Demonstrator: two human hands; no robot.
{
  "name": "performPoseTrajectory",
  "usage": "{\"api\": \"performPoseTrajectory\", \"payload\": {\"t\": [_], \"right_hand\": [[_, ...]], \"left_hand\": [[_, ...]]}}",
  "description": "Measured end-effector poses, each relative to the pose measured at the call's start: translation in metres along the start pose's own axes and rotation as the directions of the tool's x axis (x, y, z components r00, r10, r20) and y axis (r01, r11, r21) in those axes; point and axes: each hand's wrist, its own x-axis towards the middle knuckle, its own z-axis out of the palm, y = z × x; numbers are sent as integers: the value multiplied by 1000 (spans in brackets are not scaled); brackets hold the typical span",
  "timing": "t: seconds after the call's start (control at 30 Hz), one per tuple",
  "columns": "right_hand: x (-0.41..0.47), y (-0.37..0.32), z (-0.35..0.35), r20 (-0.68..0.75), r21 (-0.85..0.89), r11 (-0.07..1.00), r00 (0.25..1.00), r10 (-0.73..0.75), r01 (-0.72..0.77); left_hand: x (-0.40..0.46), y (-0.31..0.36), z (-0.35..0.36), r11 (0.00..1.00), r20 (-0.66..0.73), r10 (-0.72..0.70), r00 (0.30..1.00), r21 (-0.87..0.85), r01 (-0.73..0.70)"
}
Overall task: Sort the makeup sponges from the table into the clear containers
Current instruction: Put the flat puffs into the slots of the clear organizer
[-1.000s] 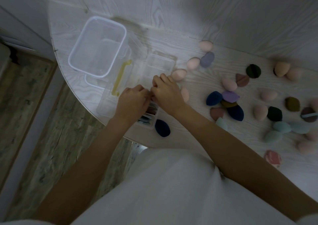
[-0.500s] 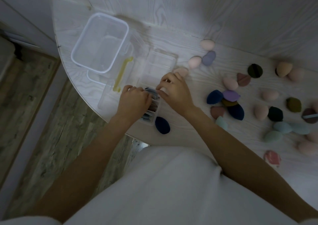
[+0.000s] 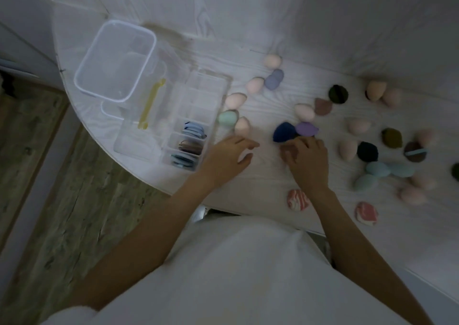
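Dim room, white wood-grain table [image 3: 260,190] w/ curved edge. Your left hand [image 3: 227,158] hovers just right of the clear divided plastic organiser [image 3: 196,121], fingers spread loose, holding nothing. Your right hand [image 3: 306,160] has fingers curled down at the dark blue teardrop sponge [image 3: 283,131] and purple sponge [image 3: 306,129]; grip: can't tell. Organiser's near compartments hold flat puffs. Egg-shaped makeup sponges, assorted colours [image 3: 347,150], lie scattered to the right. Clear rectangular tub [image 3: 116,58] sits far left.

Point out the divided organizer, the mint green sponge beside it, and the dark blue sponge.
divided organizer [image 3: 198,101], head view, empty middle compartment.
mint green sponge [image 3: 227,118], head view, centre of its body.
dark blue sponge [image 3: 283,132], head view, its rounded top.
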Motion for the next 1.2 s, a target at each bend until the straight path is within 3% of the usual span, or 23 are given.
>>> {"api": "performPoseTrajectory", "payload": {"t": [0.13,0.23,0.33,0.43,0.57,0.7,0.9,1.2], "right_hand": [[1,36,-22,-33,66,981,983,183,-181],[19,51,-31,26,90,969,973,228,-229],[43,56,-26,199,111,939,933,299,-325],[55,53,-19,325,226,905,904,278,-359],[59,54,-16,242,307,896,937,253,-321],[58,71,-20,144,447,844,955,259,-296],[53,85,-23,226,456,844,954,195,-281],[50,86,-33,208,468,827,948,240,-312]], "left_hand": [[41,36,29,981,243,103,965,135,-139],[68,57,58,916,378,55,924,350,-197],[79,60,75,905,271,65,960,390,-171],[78,54,69,924,150,36,988,372,-90],[80,51,66,874,155,-35,987,484,-45],[81,59,79,852,163,12,987,514,-95],[86,61,84,841,185,15,983,530,-113],[84,46,85,968,24,-59,998,246,51]]}}
